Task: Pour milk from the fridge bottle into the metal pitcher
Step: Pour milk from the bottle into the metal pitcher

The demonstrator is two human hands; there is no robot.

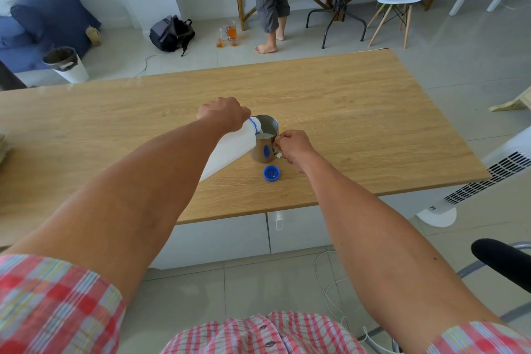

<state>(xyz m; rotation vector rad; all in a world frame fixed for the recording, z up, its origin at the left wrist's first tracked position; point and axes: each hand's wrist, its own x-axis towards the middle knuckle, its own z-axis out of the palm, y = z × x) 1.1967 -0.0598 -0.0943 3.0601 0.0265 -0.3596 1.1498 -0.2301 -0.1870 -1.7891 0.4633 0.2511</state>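
Just below the left hand (222, 113), the white plastic milk bottle (230, 149) tips, its mouth over the steel pitcher (265, 139); milk shows inside. Right hand (291, 145) pinches the handle. Likely light, slightly squashy; hold it gently near the neck.

Under my left hand (222, 113) the white milk bottle (230, 149) tilts, mouth over the metal pitcher (264, 139), whose handle my right hand (291, 145) pinches.

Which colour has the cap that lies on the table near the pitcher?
Blue. The cap shows best in the head view, beside the metal pitcher.
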